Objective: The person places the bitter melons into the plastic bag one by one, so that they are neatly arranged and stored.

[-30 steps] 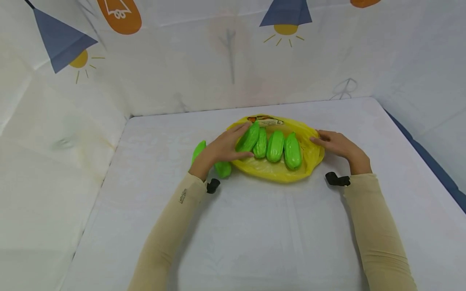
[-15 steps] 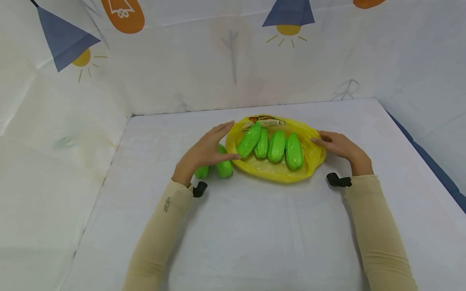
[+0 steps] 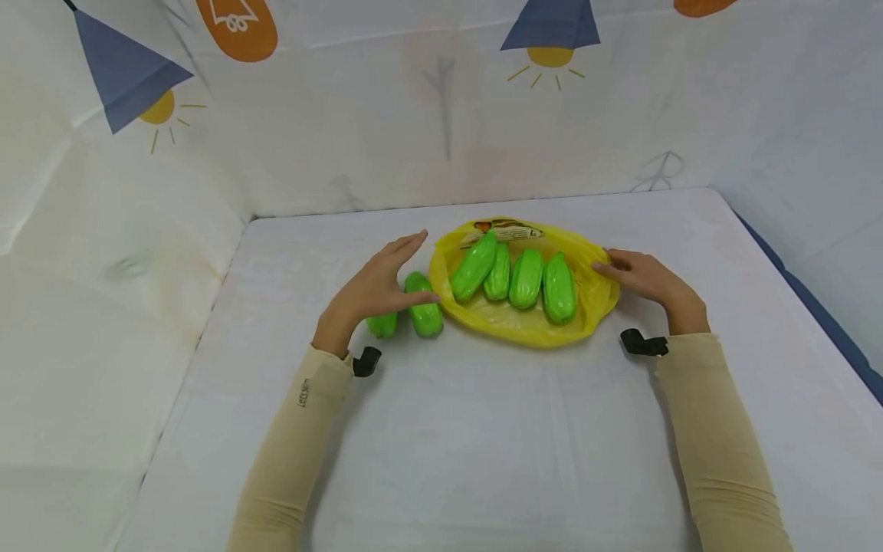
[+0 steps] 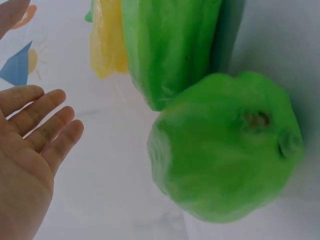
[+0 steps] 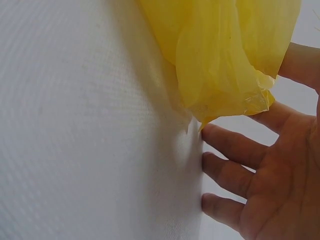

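Note:
A yellow plastic bag lies spread wide on the table. Several glossy green, ridged vegetables, like short zucchini, lie side by side in it, the leftmost one slanting. My right hand pinches the bag's right rim between thumb and index finger; in the right wrist view its other fingers extend below the yellow plastic. My left hand is left of the bag, fingers spread and holding nothing. Near it, outside the bag, lie two more green vegetables, one beside the bag and another partly hidden by the hand in the head view.
A white cloth covers the table. White fabric walls with printed lamps stand behind and to the left. A black wrist camera mount sticks out from the left sleeve, another from the right.
My left hand has drawn back to the left, away from the leftmost vegetable in the bag, uncovering it and the bag's left rim. The right hand stays at the right rim.

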The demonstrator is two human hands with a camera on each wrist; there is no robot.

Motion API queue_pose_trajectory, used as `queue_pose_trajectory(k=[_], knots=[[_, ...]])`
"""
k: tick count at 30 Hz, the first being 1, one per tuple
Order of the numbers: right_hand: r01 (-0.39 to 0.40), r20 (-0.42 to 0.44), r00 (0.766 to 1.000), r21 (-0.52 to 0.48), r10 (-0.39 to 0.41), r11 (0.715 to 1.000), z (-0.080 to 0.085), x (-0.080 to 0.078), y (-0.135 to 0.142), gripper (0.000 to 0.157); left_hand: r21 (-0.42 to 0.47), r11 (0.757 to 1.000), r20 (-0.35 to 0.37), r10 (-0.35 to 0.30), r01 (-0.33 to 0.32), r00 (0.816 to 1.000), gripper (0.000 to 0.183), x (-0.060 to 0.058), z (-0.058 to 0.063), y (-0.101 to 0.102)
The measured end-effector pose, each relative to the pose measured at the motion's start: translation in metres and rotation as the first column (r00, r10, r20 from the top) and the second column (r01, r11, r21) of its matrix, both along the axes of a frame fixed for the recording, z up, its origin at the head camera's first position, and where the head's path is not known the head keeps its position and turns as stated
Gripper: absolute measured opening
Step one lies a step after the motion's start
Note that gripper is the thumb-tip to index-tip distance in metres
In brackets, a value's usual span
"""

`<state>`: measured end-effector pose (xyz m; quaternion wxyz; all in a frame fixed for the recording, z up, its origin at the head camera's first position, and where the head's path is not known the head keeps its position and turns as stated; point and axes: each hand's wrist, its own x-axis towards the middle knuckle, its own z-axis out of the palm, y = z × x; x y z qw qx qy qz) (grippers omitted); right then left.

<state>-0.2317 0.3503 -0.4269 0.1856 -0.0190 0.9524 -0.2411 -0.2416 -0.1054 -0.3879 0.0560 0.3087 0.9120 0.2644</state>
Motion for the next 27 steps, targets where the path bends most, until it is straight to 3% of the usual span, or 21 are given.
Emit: queue_pose_trajectory(k=[7,16,27], knots=[[0.003,-0.002,1.0,0.003,-0.003,1.0,0.0,0.001,-0.001,0.088,-0.006,0.999,0.019,0.052,-0.051,0.998,0.102,-0.001,-0.001,-0.016],[0.006,0.002,1.0,-0.001,-0.006,1.0,0.002,0.0,-0.003,0.089,-0.006,0.995,0.054,0.096,-0.096,0.994,0.105,0.001,-0.016,-0.041],[0.009,0.01,1.0,-0.002,-0.009,1.0,0.001,0.0,-0.002,0.09,-0.011,0.993,0.101,0.118,-0.117,0.988,0.112,0.002,-0.026,-0.052]])
